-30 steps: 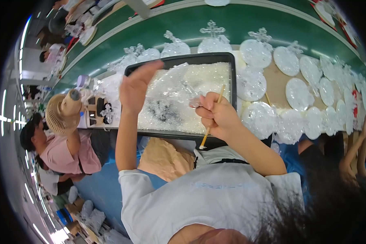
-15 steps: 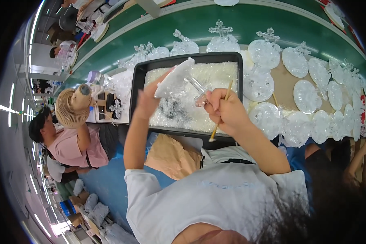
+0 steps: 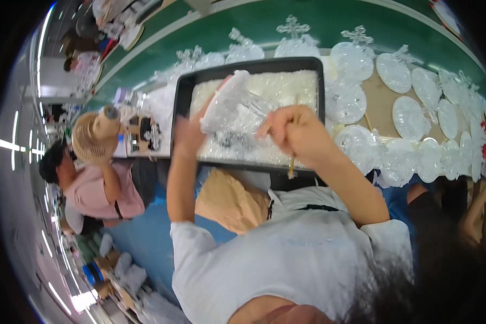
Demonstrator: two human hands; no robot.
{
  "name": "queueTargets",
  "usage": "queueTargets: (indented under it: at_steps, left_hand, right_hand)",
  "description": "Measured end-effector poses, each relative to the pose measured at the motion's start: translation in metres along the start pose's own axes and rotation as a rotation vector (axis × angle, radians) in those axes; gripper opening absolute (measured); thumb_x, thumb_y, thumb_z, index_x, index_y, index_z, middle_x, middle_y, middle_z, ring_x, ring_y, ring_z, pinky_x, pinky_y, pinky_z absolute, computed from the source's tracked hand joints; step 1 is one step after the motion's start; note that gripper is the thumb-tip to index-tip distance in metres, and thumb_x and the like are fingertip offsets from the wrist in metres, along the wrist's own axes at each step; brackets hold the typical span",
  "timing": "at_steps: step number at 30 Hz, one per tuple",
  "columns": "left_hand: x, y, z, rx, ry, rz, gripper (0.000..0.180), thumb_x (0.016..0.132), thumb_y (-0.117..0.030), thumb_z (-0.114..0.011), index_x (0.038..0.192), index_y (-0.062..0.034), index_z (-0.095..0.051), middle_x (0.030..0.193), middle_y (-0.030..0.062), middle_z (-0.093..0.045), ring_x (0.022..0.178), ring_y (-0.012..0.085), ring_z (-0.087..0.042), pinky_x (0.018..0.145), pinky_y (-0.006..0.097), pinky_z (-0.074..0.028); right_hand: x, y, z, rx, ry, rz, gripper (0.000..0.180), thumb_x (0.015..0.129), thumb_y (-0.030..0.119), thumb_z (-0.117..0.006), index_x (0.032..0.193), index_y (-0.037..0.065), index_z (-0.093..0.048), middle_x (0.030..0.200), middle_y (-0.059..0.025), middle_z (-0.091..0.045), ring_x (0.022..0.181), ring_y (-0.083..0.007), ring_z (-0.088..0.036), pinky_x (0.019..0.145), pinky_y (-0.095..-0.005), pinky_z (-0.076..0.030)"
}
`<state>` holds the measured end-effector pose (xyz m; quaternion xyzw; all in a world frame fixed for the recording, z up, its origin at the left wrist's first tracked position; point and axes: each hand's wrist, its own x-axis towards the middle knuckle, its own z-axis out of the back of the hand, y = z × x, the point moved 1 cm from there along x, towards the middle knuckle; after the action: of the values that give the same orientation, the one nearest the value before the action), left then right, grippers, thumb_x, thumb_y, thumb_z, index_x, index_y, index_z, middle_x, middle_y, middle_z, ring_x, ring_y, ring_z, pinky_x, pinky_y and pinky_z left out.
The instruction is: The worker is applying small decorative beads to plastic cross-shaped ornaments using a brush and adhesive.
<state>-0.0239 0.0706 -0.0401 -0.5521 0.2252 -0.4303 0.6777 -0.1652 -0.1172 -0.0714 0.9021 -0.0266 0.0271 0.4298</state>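
Over the black tray [image 3: 181,102], my left hand [image 3: 190,137], blurred, is closed on the white round base of a clear ornament [image 3: 224,105]. The base is tilted on edge and crusted with clear grains; some of my fingers are hidden behind it. From the base a clear stem points toward my right hand [image 3: 294,129]. My right hand is closed on a thin yellow brush [image 3: 292,168], its pale tip pointing down toward me. The fingertips are at the stem's far end; whether they grip it is blurred. Clear, whitish grains [image 3: 286,81] fill the tray below, with a dark patch showing through.
Several round glittery bases with clear crosses [image 3: 357,35] stand behind and right of the tray on the green table [image 3: 329,27]. Another stick lies among them. At the left are a beige fan [image 3: 94,137] and a person in pink [image 3: 105,189]. A brown paper bag [image 3: 229,202] is below the tray.
The ornament has shifted slightly left and its base is tipped more steeply. My right hand has turned, with its back now upward and the brush more upright. The whole view has shifted slightly.
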Motion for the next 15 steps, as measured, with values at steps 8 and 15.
queueTargets:
  at_steps: [8, 15]
  left_hand:
    - [0.009, 0.017, 0.064, 0.236, -0.518, 0.094, 0.043, 0.100, -0.027, -0.046, 0.127, 0.0043, -0.054, 0.122, 0.0186, -0.062, 0.106, 0.0245, -0.061, 0.099, 0.035, -0.042]
    - [0.055, -0.047, 0.007, 0.561, 0.042, -0.403, 0.083, 0.072, -0.028, -0.083, 0.139, -0.0016, -0.044, 0.119, 0.0104, -0.060, 0.092, 0.0167, -0.055, 0.082, 0.029, -0.045]
  right_hand:
    - [0.021, 0.052, -0.017, -0.579, -0.176, 0.186, 0.037, 0.089, 0.002, -0.051, 0.126, 0.006, -0.051, 0.078, -0.0101, -0.066, 0.049, -0.0085, -0.048, 0.044, -0.0248, -0.037]
    - [0.072, 0.068, -0.027, -1.234, -0.118, 0.144, 0.053, 0.082, 0.009, -0.057, 0.133, 0.004, -0.044, 0.085, -0.0149, -0.068, 0.061, -0.0197, -0.065, 0.058, -0.0320, -0.052]
